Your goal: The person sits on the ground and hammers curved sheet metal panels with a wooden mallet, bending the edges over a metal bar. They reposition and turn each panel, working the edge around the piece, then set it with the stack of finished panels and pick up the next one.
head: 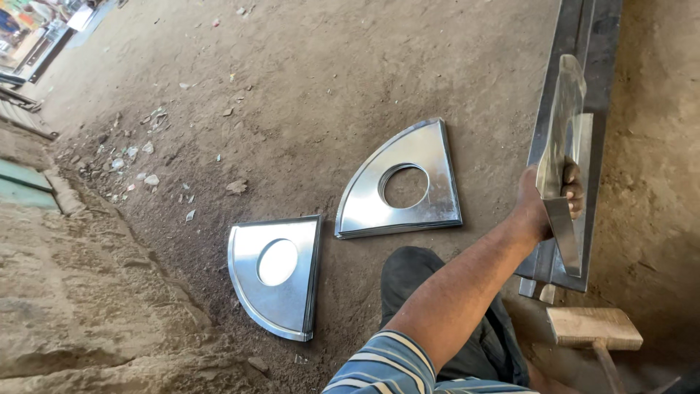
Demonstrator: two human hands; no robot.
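Dirt floor [306, 80] of an open workshop, rubble along the left edge. Right hand [543, 204] is clenching a sheet-metal piece [563, 131] edge-on, standing it upright over the long steel beam [583, 44], probably using it as an anvil. Left hand isn't showing. Wooden mallet [594, 328] is lying just beside the knee, within reach. Two finished quarter-round plates with round holes [401, 182] [277, 270] are lying flat, well clear.
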